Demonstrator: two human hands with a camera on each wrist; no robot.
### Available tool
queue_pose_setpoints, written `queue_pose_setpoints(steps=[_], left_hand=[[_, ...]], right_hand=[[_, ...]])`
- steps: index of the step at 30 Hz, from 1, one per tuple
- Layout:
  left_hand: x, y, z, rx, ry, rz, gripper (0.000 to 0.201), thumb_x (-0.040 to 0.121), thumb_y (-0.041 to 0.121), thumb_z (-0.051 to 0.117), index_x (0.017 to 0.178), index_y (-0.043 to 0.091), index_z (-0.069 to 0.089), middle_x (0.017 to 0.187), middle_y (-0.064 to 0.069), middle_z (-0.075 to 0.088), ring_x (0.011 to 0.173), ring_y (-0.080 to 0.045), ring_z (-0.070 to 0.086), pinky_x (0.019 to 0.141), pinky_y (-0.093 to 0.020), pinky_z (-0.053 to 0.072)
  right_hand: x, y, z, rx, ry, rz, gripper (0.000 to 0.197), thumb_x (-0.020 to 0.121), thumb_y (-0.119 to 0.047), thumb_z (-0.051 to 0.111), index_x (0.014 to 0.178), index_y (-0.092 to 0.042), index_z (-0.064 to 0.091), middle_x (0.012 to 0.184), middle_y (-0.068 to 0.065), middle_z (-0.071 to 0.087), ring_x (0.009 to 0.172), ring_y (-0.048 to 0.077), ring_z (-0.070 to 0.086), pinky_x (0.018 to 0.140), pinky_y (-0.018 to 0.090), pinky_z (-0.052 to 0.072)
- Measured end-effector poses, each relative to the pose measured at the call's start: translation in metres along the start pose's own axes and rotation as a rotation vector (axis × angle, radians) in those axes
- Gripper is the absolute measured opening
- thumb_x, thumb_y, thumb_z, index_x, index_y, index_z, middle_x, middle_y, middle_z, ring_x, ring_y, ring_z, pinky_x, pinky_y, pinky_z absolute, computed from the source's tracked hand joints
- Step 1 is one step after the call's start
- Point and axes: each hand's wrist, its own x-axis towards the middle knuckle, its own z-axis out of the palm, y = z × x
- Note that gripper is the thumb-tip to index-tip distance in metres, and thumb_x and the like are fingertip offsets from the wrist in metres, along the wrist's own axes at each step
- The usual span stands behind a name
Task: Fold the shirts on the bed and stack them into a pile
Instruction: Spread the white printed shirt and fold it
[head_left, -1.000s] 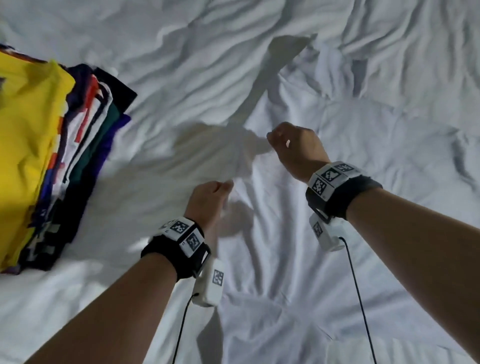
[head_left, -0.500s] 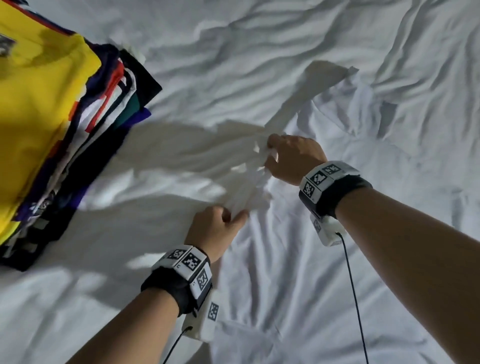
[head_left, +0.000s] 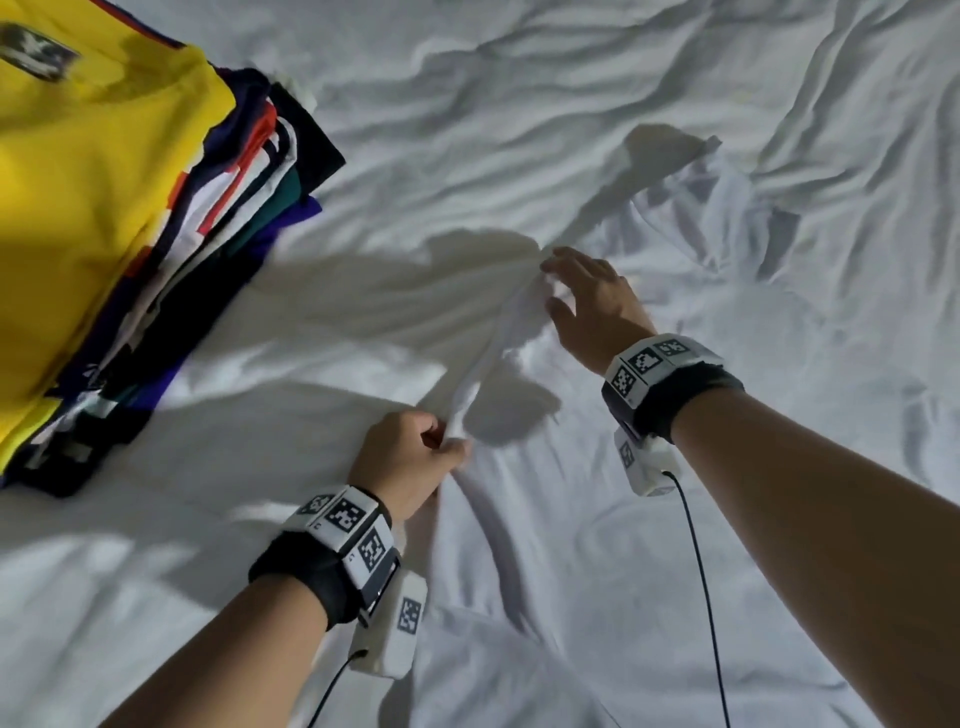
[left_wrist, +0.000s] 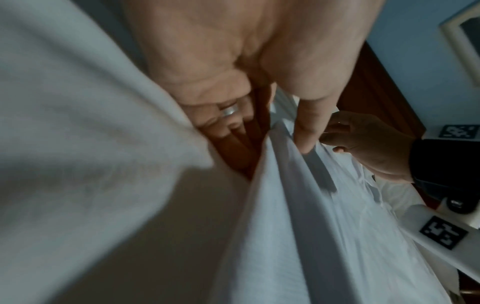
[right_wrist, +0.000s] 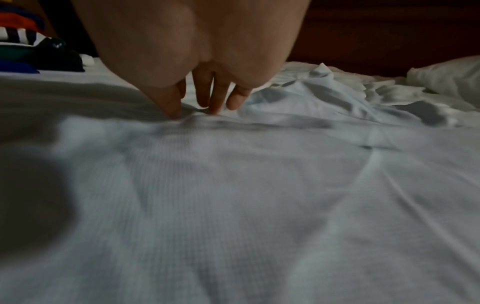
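Head view: the left hand (head_left: 410, 457) pinches a raised fold of the white shirt (head_left: 597, 545) between thumb and curled fingers (left_wrist: 306, 131), at 6 o'clock of the frame's centre. That ridge of cloth runs up toward 1 o'clock to the right hand (head_left: 592, 301), whose fingers (right_wrist: 215, 98) are spread and nearly straight, tips on the fabric, gripping nothing. The shirt lies flat and rumpled on the bed (head_left: 467, 104), its far edge near 1 o'clock. A pile of folded shirts (head_left: 104, 218), yellow on top, sits at 10 o'clock, well apart, with bare sheet between.
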Motion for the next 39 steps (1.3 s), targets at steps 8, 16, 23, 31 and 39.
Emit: queue_pose_setpoints(steps=[8, 16, 23, 31, 39], left_hand=[[-0.04, -0.009, 0.003, -0.107, 0.175, -0.106, 0.051, 0.067, 0.063, 0.071, 0.072, 0.012, 0.066, 0.062, -0.003, 0.069, 0.059, -0.025, 0.068, 0.059, -0.043, 0.059], [-0.104, -0.037, 0.001, 0.163, -0.007, -0.194, 0.028, 0.087, 0.022, 0.075, 0.063, 0.011, 0.065, 0.056, -0.009, 0.067, 0.048, -0.02, 0.06, 0.053, -0.03, 0.05], [-0.165, -0.014, 0.085, 0.616, 0.387, 0.278, 0.031, 0.077, 0.027, 0.07, 0.105, 0.015, 0.064, 0.094, -0.009, 0.062, 0.09, -0.036, 0.059, 0.079, -0.044, 0.049], [-0.198, -0.002, 0.219, 1.139, -0.195, 0.56, 0.055, 0.059, 0.057, 0.059, 0.102, 0.023, 0.063, 0.095, -0.004, 0.055, 0.086, -0.033, 0.059, 0.071, -0.044, 0.049], [-0.201, 0.01, 0.222, 1.382, -0.269, 0.502, 0.042, 0.056, -0.006, 0.071, 0.085, 0.017, 0.05, 0.082, -0.007, 0.051, 0.072, -0.036, 0.058, 0.059, -0.044, 0.052]], right_hand=[[-0.064, 0.008, 0.0, 0.028, 0.056, 0.076, 0.028, 0.092, -0.019, 0.057, 0.118, -0.012, 0.063, 0.129, 0.005, 0.058, 0.116, 0.028, 0.052, 0.098, 0.041, 0.044], [-0.223, 0.053, 0.004, 0.125, 0.035, 0.27, 0.025, 0.093, -0.018, 0.058, 0.115, -0.01, 0.066, 0.122, 0.007, 0.063, 0.114, 0.027, 0.056, 0.094, 0.036, 0.045], [-0.404, 0.113, 0.034, 0.089, -0.073, 0.32, 0.024, 0.071, -0.012, 0.069, 0.095, -0.014, 0.067, 0.099, 0.005, 0.061, 0.09, 0.03, 0.058, 0.072, 0.037, 0.052], [-0.557, 0.2, 0.044, -0.19, -0.277, 0.424, 0.049, 0.059, -0.034, 0.073, 0.103, -0.016, 0.062, 0.098, 0.009, 0.057, 0.085, 0.035, 0.057, 0.068, 0.044, 0.05], [-0.614, 0.251, 0.029, -0.145, -0.312, 0.574, 0.04, 0.081, -0.007, 0.057, 0.119, -0.021, 0.06, 0.102, 0.003, 0.058, 0.096, 0.031, 0.06, 0.069, 0.04, 0.053]])
